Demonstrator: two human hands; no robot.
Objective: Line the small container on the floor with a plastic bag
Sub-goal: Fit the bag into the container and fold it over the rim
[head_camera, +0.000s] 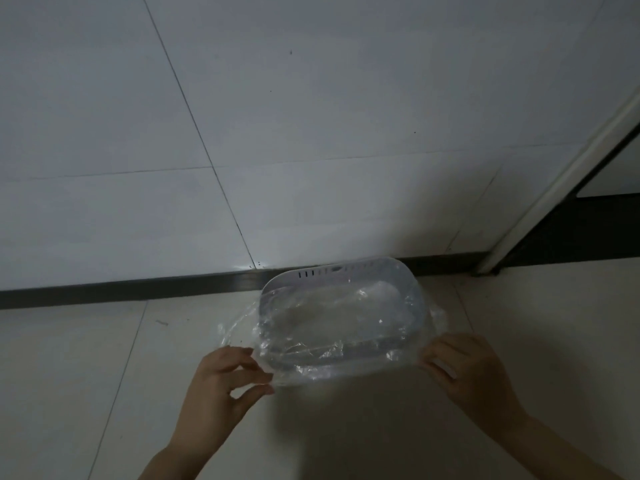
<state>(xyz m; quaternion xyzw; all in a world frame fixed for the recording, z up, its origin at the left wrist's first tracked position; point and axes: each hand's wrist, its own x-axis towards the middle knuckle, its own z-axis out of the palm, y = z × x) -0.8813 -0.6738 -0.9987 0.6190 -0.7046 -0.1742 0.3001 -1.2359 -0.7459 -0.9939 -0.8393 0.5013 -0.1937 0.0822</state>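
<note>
Head view: seating the bag over the container's rim.
The small container (341,315) sits on the floor (104,358) against the far wall; left hand (221,386) and right hand (467,372) pinch the plastic bag (311,362) at the near corners; next, I judge, pull it down evenly.

The floor (346,427) is laid with large pale tiles, thin grout lines running between them. It meets a tiled wall along a dark skirting strip (138,287). A small pale oval container (349,271) stands on the floor right against that strip, with a clear plastic bag (332,327) spread inside it and spilling over its rim onto the tiles. A small speck of debris (161,322) lies to its left.
</note>
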